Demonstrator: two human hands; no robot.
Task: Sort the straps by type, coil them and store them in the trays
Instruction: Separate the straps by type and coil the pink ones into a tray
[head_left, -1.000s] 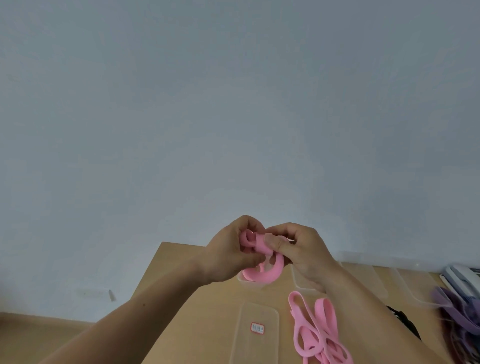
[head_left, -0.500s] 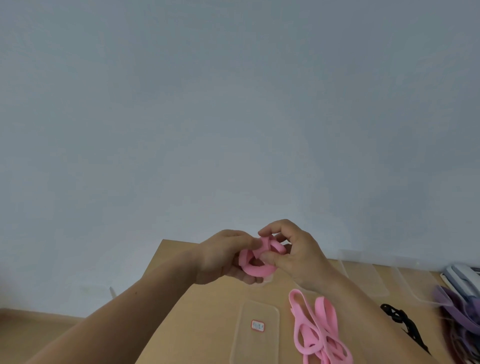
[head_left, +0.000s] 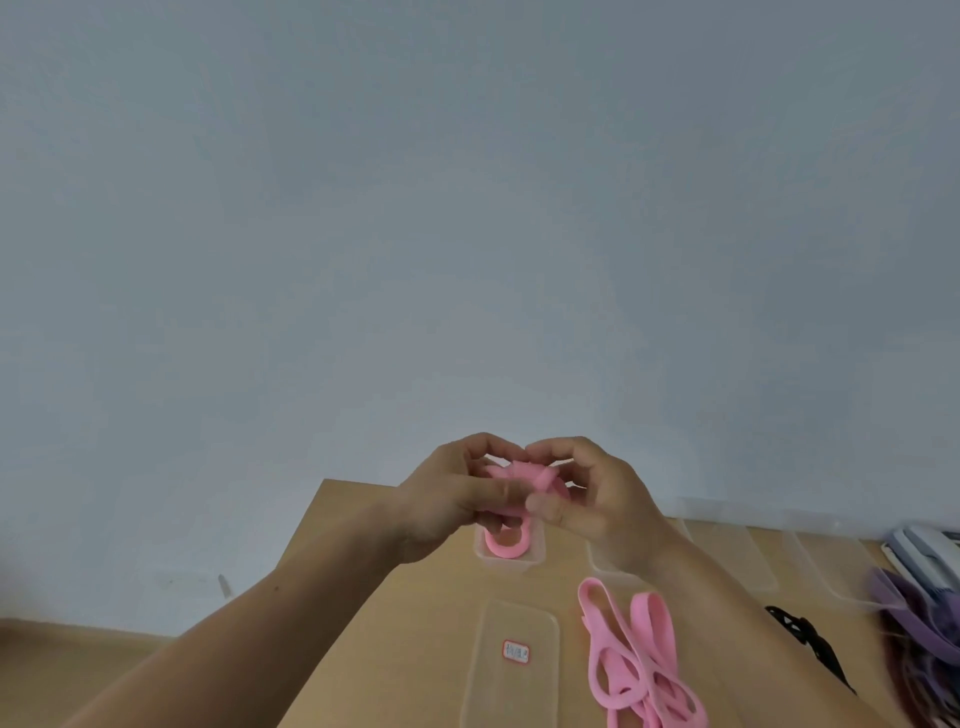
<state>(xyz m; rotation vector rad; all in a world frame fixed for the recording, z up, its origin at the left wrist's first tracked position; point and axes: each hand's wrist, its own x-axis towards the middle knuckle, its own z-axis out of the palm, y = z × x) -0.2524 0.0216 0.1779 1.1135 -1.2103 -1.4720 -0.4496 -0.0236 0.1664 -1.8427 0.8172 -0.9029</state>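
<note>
your left hand (head_left: 447, 499) has curled up to meet your right hand (head_left: 597, 499), both pinching the pink strap (head_left: 519, 475) mid-coil over a tray (head_left: 511, 566). loose pink straps (head_left: 639, 654) and purple straps (head_left: 914, 613) still wait.

I see a plain pale blue-grey wall (head_left: 467, 208) filling most of the view, behind and above the table (head_left: 358, 613). The table is light wood, its far left corner near the wall and its left edge running diagonally down toward me. Left of the table, a tan strip of floor (head_left: 72, 660) meets the wall base. Low on the wall, left of the table, is a faint pale plate, too blurry to identify. Light is soft and even.
</note>
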